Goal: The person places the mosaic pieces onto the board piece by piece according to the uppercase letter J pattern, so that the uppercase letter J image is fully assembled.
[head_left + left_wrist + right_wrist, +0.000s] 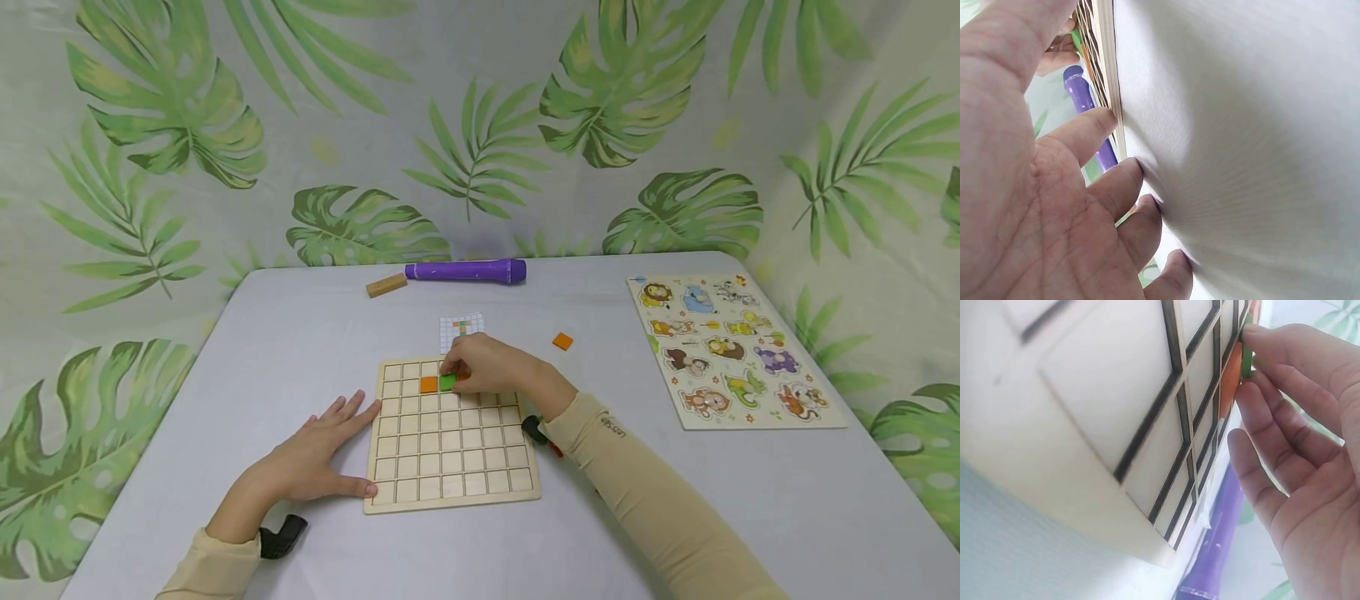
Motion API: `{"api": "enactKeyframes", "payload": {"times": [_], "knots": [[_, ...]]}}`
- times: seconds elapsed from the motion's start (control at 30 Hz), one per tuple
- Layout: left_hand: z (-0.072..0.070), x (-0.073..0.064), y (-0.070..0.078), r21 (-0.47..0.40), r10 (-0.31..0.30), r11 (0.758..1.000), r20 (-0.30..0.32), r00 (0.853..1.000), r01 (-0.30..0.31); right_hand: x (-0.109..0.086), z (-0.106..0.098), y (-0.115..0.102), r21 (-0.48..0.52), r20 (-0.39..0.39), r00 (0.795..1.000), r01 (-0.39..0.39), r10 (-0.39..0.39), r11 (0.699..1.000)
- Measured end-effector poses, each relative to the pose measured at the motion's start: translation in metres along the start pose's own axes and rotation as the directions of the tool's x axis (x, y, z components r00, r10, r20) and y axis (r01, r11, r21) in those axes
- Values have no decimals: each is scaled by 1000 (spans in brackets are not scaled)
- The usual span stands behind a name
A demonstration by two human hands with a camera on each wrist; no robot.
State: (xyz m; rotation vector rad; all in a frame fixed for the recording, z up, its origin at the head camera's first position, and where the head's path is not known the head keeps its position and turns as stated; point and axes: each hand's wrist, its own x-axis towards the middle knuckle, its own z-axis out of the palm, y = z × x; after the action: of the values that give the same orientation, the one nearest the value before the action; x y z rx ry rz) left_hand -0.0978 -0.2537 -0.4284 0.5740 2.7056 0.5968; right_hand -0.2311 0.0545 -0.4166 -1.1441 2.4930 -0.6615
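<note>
A wooden grid board [453,503] lies flat on the table. My right hand [491,364] is over its far rows and pinches a green square tile [447,382] between thumb and fingers. To the left of that tile an orange tile [428,384] sits in a square, and another orange tile [464,376] is partly covered by my fingers. The right wrist view has the green tile [1247,359] at my fingertips, standing above the orange. With fingers spread, my left hand [318,454] rests on the table, its thumb and index finger touching the board's left edge [1109,75].
Behind the board lies a small printed grid card [450,329], partly hidden by my hand. A loose orange tile [562,341] is to its right. Farther back are a purple tube [465,271] and a wooden block [387,285]. An animal puzzle board [731,354] lies at the right.
</note>
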Motion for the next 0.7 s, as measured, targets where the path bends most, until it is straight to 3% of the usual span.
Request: {"api": "enactKeyframes", "payload": {"times": [0.7], "knots": [[0,1,-1,0,-4,1000,2,1000,4,1,0,0,-19,14,1000,-14,15,1000]]}}
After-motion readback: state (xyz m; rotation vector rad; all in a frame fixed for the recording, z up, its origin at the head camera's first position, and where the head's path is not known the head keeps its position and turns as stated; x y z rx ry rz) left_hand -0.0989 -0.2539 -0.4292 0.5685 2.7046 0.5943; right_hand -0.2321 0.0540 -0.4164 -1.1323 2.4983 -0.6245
